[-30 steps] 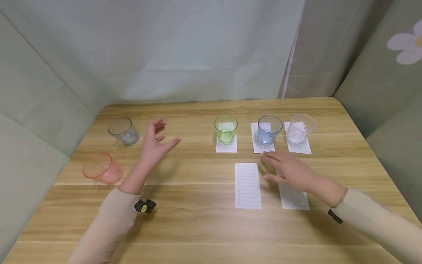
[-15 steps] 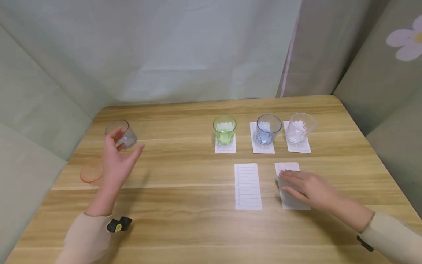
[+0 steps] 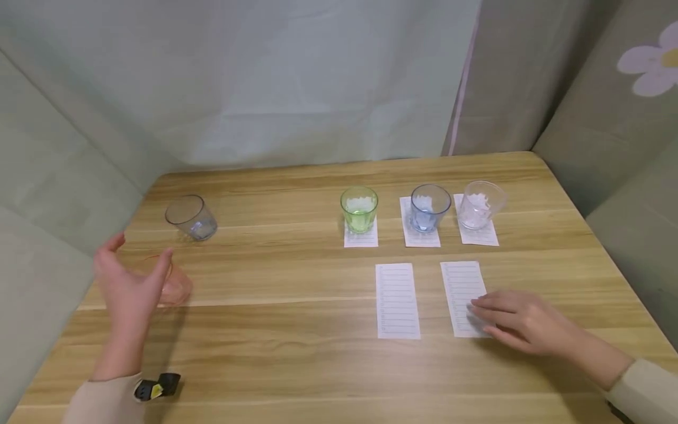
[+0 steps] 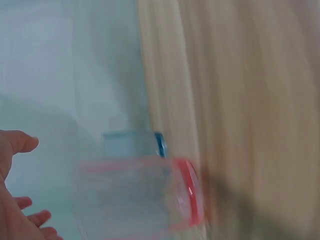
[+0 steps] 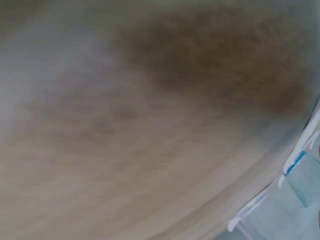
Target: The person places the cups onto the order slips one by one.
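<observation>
My left hand is spread wide in front of a reddish-orange glass, which it partly covers in the head view. In the left wrist view the same glass shows apart from the thumb and fingers, with nothing in the grasp. Behind it stands a grey-blue glass. My right hand lies low at the right edge of a lined paper slip, its fingers fairly straight and overlapping the paper. The right wrist view is mostly blurred, with a bluish glass at its edge.
Toward the back right, a green glass, a blue glass and a clear glass each stand on a paper slip. Another lined slip lies on the wooden table. Curtains hang around the table.
My left hand has moved left and toward me, past the grey-blue glass to the reddish-orange one. My right hand has drawn back to the right, uncovering most of the front right slip.
</observation>
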The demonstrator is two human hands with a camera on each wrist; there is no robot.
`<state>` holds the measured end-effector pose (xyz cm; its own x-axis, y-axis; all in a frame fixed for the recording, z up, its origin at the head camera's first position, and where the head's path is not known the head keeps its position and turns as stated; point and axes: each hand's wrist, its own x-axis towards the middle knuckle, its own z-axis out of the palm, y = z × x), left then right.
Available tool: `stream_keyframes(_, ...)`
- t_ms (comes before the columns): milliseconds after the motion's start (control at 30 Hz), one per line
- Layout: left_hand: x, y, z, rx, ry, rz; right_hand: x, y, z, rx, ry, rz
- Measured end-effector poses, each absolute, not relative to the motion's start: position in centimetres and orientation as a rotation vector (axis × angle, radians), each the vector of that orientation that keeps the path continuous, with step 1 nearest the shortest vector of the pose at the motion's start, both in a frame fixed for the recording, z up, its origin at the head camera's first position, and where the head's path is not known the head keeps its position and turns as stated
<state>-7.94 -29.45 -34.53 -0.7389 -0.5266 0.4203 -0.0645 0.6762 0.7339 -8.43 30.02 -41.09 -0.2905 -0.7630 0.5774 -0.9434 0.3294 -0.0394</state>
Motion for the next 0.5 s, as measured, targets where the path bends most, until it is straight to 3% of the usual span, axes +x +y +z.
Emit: stream_keyframes(500,-6.2,-33.4,-35.7,0.868,-2.38,-1.093,-7.2,31.6,-41.8,1.631,-2.09,0.544)
